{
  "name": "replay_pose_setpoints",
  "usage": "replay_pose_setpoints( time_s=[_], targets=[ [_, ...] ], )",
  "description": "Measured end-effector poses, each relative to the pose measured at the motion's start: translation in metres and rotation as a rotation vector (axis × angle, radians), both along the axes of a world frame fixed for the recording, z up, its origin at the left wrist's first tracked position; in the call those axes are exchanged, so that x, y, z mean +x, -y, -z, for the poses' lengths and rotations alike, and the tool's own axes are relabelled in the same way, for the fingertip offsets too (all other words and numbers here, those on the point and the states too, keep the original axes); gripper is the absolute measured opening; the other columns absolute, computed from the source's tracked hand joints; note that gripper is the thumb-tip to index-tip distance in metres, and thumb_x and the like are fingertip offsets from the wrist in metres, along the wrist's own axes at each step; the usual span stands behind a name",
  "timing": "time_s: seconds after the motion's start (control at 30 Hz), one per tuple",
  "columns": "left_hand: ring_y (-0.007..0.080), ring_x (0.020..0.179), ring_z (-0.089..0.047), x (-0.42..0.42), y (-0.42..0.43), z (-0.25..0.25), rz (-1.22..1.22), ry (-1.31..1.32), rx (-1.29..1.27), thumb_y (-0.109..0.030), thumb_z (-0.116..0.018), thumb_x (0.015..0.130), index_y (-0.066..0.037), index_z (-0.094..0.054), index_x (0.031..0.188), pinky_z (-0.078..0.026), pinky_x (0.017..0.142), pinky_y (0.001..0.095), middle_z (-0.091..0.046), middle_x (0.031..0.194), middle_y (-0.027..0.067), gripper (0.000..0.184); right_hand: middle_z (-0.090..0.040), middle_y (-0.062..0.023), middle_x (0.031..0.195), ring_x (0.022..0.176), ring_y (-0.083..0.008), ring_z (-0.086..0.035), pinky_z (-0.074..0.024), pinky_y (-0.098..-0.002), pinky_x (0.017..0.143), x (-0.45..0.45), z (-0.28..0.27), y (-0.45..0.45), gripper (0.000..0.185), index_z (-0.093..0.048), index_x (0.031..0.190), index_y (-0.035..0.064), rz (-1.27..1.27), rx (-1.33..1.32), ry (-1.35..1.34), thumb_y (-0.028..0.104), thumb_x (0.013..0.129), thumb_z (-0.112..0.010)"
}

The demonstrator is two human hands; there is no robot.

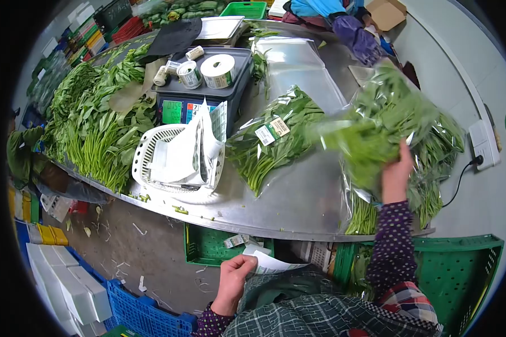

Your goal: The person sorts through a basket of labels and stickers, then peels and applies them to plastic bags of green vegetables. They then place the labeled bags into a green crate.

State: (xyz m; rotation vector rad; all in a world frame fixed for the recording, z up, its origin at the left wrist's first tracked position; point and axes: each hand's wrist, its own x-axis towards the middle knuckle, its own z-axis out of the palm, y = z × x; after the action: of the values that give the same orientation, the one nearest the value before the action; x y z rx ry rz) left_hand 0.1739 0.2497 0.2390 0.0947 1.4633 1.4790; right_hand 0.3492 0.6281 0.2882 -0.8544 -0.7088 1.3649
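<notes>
My right hand point(397, 174) is closed on a clear bag of leafy greens point(371, 137), which is blurred by motion above the right end of the metal table. More bagged greens point(427, 168) lie under and beside it. Low in front of my body, my left hand point(235, 281) pinches a white label sheet point(272, 263) with some print on it. Another bag of greens point(287, 123) lies mid-table with a label point(272, 131) stuck on its front. Left of that bag stands a white plastic basket point(143, 163) holding papers and a pen.
A scale point(174, 111) with label rolls point(217, 70) stands behind the basket. Loose greens point(98, 118) are heaped on the left. Clear plastic bags point(298, 62) lie at the back near a co-worker's purple glove point(357, 39). Green crates point(455, 275) sit below the table edge.
</notes>
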Motion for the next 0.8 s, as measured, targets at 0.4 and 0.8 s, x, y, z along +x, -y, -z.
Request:
replay_pose_setpoints(
  time_s=[0.4,0.8],
  targets=[
    [0.0057,0.068,-0.052,-0.005,-0.006,-0.006,-0.077,-0.010,-0.098,-0.008,-0.062,0.082,0.002,-0.066,0.081,-0.040,0.065,0.0208,-0.061,0.074,-0.0003,0.010,-0.061,-0.0075,0.086,0.061,-0.0170,-0.059,-0.0443,-0.0263,0.045,-0.173,0.160,0.024,0.030,-0.052,0.099,0.0015,-0.396,-0.377,0.329,0.011,0.076,-0.069],
    [0.0052,0.070,-0.050,-0.016,-0.018,-0.020,0.036,-0.270,-0.043,-0.010,-0.060,0.084,0.005,-0.065,0.083,-0.040,0.064,0.0209,-0.060,0.073,-0.0007,0.016,-0.062,-0.0103,0.091,0.083,-0.0168,-0.059,-0.0478,-0.0317,0.073,-0.059,0.016,0.118,0.034,-0.059,0.098,-0.0018,-0.881,0.411,1.020,0.019,0.074,-0.072]
  ],
)
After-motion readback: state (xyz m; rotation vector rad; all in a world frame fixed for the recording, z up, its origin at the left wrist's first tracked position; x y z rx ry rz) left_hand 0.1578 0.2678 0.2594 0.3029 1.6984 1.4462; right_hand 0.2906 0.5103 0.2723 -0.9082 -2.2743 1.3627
